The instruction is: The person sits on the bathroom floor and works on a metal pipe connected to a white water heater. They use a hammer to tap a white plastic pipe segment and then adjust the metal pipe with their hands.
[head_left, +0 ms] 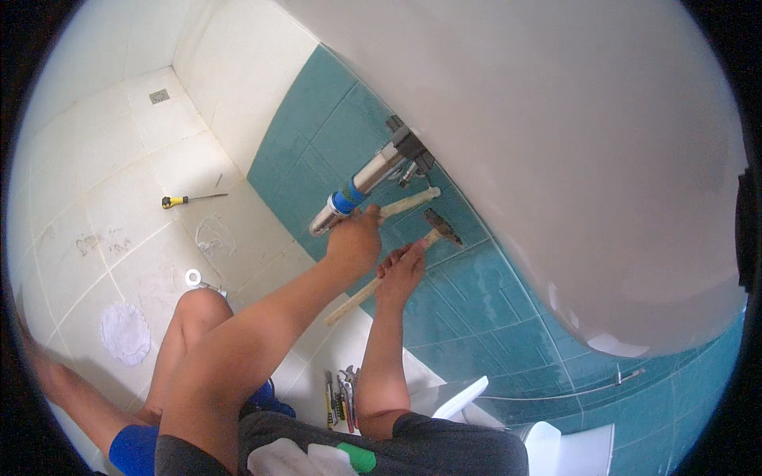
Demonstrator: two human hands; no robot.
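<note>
My right hand is wrapped round the wooden handle of a hammer, close under its dark metal head. The handle slants down to the left past my fist, and the head is up by the teal tiles. Further left, my left hand is closed round the near end of a pale rod, whose white far end reaches the tiled wall. Just above that hand slants a chrome pipe with a blue band, hanging from a dark fitting under the white basin. My fingertips are partly hidden.
On the pale floor lie a yellow-black screwdriver, a white ring and a round white cloth. Several hand tools lie by my right forearm. A white toilet stands at lower right. A floor drain is far left.
</note>
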